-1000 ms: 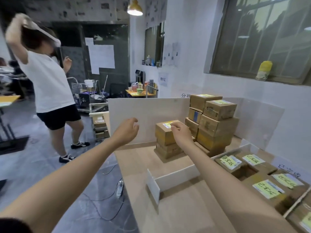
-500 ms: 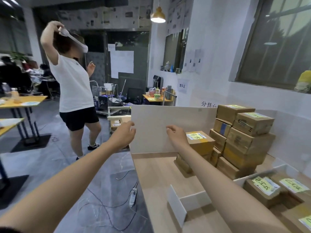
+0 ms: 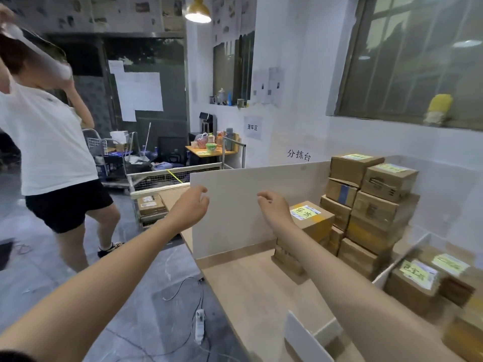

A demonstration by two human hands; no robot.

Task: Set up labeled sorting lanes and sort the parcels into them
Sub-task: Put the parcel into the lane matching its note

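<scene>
A: Hands?
B: My left hand [image 3: 192,206] and right hand [image 3: 274,205], mid-frame. Fingers loosely curled, holding nothing.
A: Target?
B: Yellow-labelled parcel [image 3: 312,220], right of centre, atop a short pile on the table [image 3: 261,296]. Stiff cardboard, probably light. I'd grip two opposite sides.
A: Obstacles?
B: White board [image 3: 235,231] just behind it, taller stack [image 3: 376,205] crowding its right. Bystander [image 3: 44,139] far left.
</scene>
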